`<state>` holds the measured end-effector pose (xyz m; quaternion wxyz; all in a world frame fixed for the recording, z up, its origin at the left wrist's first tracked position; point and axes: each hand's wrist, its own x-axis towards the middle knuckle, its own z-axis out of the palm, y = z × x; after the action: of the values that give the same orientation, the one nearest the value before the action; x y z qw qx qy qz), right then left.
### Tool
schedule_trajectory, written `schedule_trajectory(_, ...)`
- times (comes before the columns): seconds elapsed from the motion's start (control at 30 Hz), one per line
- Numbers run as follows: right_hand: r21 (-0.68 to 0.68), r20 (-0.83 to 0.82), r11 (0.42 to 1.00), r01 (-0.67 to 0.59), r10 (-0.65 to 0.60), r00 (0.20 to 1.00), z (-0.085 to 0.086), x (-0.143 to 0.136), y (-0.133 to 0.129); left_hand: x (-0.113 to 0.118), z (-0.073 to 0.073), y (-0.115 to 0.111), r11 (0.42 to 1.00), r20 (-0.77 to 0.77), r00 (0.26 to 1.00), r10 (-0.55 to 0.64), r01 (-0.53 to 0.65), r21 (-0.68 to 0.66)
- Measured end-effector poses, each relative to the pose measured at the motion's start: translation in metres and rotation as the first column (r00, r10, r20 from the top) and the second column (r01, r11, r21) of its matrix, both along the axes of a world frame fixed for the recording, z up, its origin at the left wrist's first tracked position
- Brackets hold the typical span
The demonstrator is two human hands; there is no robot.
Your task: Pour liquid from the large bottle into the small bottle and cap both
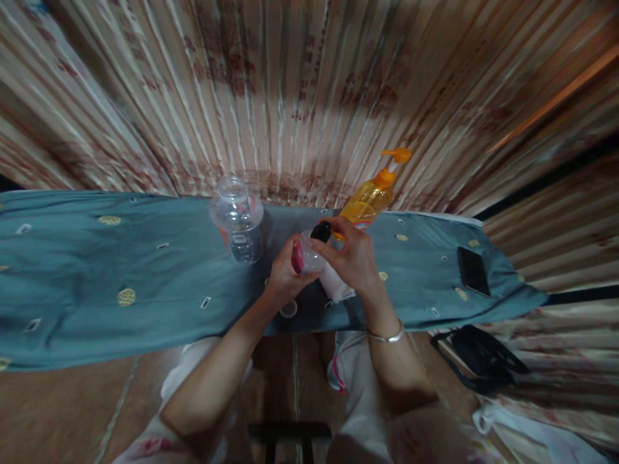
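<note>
My left hand is closed around a small clear cup-like container with a bright pink part on its left side. Above its mouth, my right hand pinches a small black object; its exact kind is unclear. Just behind my right hand stands a yellow pump bottle with an orange pump head, partly covered by the fingers. A white, soft-looking packet lies under my right hand. Near my left wrist, a small round clear lid-like disc rests on the cloth.
A large clear plastic bottle with a wide domed top stands left of my hands. A dark phone-like slab lies at the table's right end. The teal cloth covers the table, and a pleated curtain hangs close behind. A black bag is below right.
</note>
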<state>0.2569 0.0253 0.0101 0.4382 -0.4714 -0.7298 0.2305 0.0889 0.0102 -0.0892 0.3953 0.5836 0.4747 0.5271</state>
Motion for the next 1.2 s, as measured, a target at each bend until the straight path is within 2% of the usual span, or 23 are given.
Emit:
schedule_trajectory(0.07, 0.006, -0.006, 1.000, -0.008, 0.008, 1.000, 0.0005, 0.0003, 0.0000, -0.0001, -0.0002, -0.0002, 1.000, 0.000, 1.000, -0.003, 0.003, -0.003)
schedule_trajectory(0.2, 0.013, -0.043, 0.993, -0.121, 0.121, 0.992, -0.0004, 0.0014, 0.0008, 0.0004, -0.0010, 0.0005, 1.000, -0.001, 1.000, -0.007, 0.007, -0.003)
schedule_trajectory(0.4, 0.035, 0.019, 0.999, 0.018, -0.018, 1.000, -0.0006, -0.0005, 0.0002, 0.0006, -0.0025, 0.0013, 1.000, -0.006, 1.000, 0.007, -0.007, -0.003)
schedule_trajectory(0.57, 0.008, -0.034, 0.990, -0.138, 0.139, 0.990, -0.0001, 0.0023, 0.0002, 0.0011, 0.0013, -0.0004, 1.000, -0.002, 1.000, -0.006, 0.006, -0.001)
schedule_trajectory(0.63, 0.006, -0.027, 0.986, -0.166, 0.166, 0.986, -0.0009, 0.0030, 0.0008, 0.0012, 0.0021, -0.0004, 1.000, -0.003, 1.000, -0.004, 0.004, 0.000)
schedule_trajectory(0.8, 0.012, 0.034, 0.999, -0.040, 0.039, 0.999, -0.0012, 0.0038, 0.0022, 0.0007, 0.0009, 0.0006, 1.000, -0.005, 1.000, 0.005, -0.005, 0.002)
schedule_trajectory(1.0, 0.007, 0.003, 0.992, -0.125, 0.125, 0.992, -0.0011, 0.0039, 0.0014, 0.0007, 0.0015, 0.0004, 1.000, -0.003, 1.000, -0.003, 0.003, 0.011)
schedule_trajectory(1.2, 0.037, 0.043, 0.999, 0.008, -0.009, 0.999, -0.0003, 0.0004, -0.0002, -0.0001, 0.0006, 0.0001, 1.000, -0.010, 1.000, 0.011, -0.011, -0.003)
